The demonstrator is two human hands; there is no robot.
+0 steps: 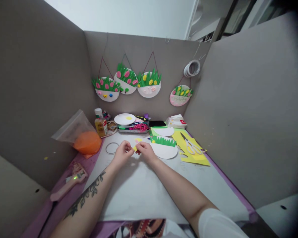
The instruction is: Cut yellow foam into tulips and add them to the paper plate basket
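Observation:
My left hand [124, 152] and my right hand [145, 150] meet over the middle of the table, fingers pinched. Between their fingertips is a small yellow paper piece [135, 148]; its exact shape is too small to tell. Just beyond lie more small yellow and pink paper bits [138, 140]. Beside my right hand rests a white half paper plate [165, 152] with a green paper grass strip [164, 141] along its straight edge. A thin ring [111, 148] lies left of my left hand.
White scissors [191, 148] lie on cut yellow paper [198, 159] at right. A tray [132, 131] of craft supplies stands behind. At left are a glue bottle [101, 127], a bag of orange material [86, 142] and a pink glue gun [69, 186]. Finished plate crafts [149, 92] hang behind.

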